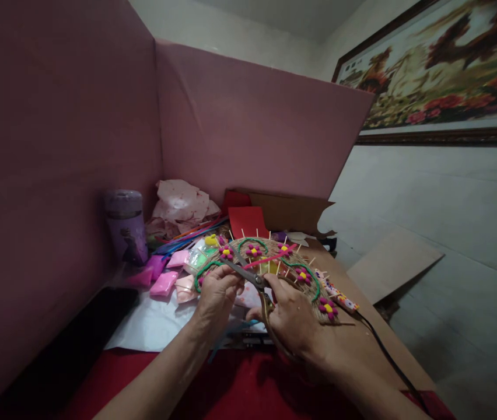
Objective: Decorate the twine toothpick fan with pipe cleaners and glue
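Observation:
My right hand (290, 315) grips the handles of dark metal scissors (258, 282). Their blades are apart and point up and left. My left hand (220, 291) is closed in a pinch beside the lower blade; what lies between its fingertips is hidden. A pink-red strip (270, 256) slants up to the right from the blades, near the left fingertips. Behind both hands is a round twine-wrapped piece (314, 289) with thin sticks standing round its edge, a green wavy cord and several magenta flowers with yellow centres. My hands hide its near part.
A purple tumbler (126, 227) stands at left, beside pink packets (164, 283) and coloured strips (196, 232). Red card (247, 221) leans at the back. At right a flower-patterned tool (338, 296) trails a black cord (388, 350). Pink panels (248, 122) enclose the left and back.

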The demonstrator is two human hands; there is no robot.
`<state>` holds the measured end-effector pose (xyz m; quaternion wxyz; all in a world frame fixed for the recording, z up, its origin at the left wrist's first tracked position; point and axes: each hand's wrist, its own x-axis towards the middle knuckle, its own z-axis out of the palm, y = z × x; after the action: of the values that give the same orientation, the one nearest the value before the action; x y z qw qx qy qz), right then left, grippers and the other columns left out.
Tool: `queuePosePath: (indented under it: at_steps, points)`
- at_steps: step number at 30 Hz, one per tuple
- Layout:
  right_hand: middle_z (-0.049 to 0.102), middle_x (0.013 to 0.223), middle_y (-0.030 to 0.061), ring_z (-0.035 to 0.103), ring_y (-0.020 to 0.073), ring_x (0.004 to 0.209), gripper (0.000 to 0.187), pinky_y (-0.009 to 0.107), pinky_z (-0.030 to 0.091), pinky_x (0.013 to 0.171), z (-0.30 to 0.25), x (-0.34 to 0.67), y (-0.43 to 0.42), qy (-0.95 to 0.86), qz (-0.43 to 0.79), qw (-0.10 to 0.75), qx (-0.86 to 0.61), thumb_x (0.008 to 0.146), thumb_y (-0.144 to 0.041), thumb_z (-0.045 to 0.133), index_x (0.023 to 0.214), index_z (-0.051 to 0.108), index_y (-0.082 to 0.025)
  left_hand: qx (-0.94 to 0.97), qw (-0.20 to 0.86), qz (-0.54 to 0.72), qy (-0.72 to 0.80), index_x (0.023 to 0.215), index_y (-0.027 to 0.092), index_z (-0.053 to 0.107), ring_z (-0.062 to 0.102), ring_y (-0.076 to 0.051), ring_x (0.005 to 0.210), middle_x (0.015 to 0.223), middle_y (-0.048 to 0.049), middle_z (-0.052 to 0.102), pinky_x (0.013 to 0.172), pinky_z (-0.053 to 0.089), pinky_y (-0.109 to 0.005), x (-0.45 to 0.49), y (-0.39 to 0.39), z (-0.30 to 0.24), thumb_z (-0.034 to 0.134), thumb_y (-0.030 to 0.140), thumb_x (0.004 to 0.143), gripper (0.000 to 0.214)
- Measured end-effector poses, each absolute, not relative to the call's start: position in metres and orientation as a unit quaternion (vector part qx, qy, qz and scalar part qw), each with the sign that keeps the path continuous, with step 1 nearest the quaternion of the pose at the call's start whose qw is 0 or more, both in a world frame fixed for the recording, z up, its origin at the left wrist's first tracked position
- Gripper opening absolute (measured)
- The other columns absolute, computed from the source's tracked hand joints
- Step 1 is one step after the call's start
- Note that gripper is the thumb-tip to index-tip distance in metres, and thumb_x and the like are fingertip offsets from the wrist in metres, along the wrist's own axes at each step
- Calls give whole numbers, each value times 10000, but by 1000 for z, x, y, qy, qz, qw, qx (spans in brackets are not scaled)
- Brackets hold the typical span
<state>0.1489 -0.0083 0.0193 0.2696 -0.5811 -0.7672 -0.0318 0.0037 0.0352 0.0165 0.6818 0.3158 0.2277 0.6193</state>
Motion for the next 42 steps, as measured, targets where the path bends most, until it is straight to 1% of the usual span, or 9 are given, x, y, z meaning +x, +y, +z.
queuePosePath:
  at_steps: [10, 15, 21, 25, 28, 32, 35, 38, 42]
  points:
    - [673, 807, 53, 639, 209, 748, 352, 262, 425, 653, 31, 141, 6, -790, -31, 248, -560, 781, -435, 554, 1040, 541, -198, 267, 684, 642, 220, 716, 101, 661, 530, -54, 549, 655, -6, 626, 521, 415, -143, -5, 39, 20, 691, 63, 546, 177]
    - [691, 850, 74, 644, 207, 747, 455, 260, 419, 637, 37, 144, 7, -805, -68, 241, -537, 762, -420, 585, 1147, 536, -183, 238, 671, 665, 226, 670, 114, 633, 586, -90, 623, 688, -18, 642, 554, 451, -159, -7, 43, 18, 685, 61, 530, 158]
    - [698, 871, 47, 642, 193, 719, 566, 261, 420, 612, 42, 163, -4, -799, -67, 273, -532, 709, -477, 638, 1213, 531, -242, 207, 588, 725, 293, 734, 131, 594, 487, -57, 437, 554, 35, 557, 398, 376, -152, -22, 51, 21, 713, 109, 554, 217]
    - [703, 856, 3, 643, 190, 724, 584, 255, 423, 602, 42, 178, -18, -801, -22, 253, -541, 663, -443, 694, 1208, 540, -303, 196, 526, 769, 306, 743, 119, 590, 464, -42, 420, 537, 44, 531, 380, 345, -132, -30, 55, 29, 677, 102, 570, 195]
    - [706, 881, -4, 644, 205, 747, 557, 268, 430, 622, 44, 187, -30, -821, 28, 210, -530, 620, -446, 731, 1139, 585, -306, 200, 517, 778, 295, 729, 112, 585, 483, -46, 453, 556, 33, 539, 384, 341, -126, -31, 57, 30, 679, 100, 566, 188]
    - [688, 763, -19, 621, 196, 705, 401, 255, 410, 589, 42, 197, -46, -851, 83, 118, -504, 570, -456, 770, 912, 658, -279, 212, 548, 760, 279, 728, 118, 574, 505, -56, 483, 625, 12, 577, 402, 368, -140, -29, 56, 26, 694, 111, 560, 207]
    - [677, 760, -15, 607, 194, 703, 412, 261, 418, 591, 36, 202, -53, -856, 88, 98, -500, 507, -460, 797, 826, 651, -244, 217, 556, 751, 283, 751, 117, 574, 514, -65, 497, 650, 9, 582, 399, 381, -151, -28, 53, 25, 701, 100, 543, 244]
    - [678, 765, -23, 606, 173, 665, 342, 258, 439, 574, 36, 208, -51, -851, 113, 123, -498, 587, -376, 755, 887, 652, -249, 230, 560, 738, 299, 785, 128, 576, 480, -68, 447, 612, 30, 558, 352, 357, -162, -26, 51, 26, 693, 117, 555, 259]
    - [689, 918, 11, 634, 172, 761, 329, 274, 483, 647, 51, 225, -23, -801, 88, 268, -528, 694, -255, 631, 1023, 635, -250, 225, 558, 741, 300, 751, 118, 569, 493, -61, 454, 592, 26, 557, 365, 357, -146, -23, 50, 27, 687, 100, 551, 233]
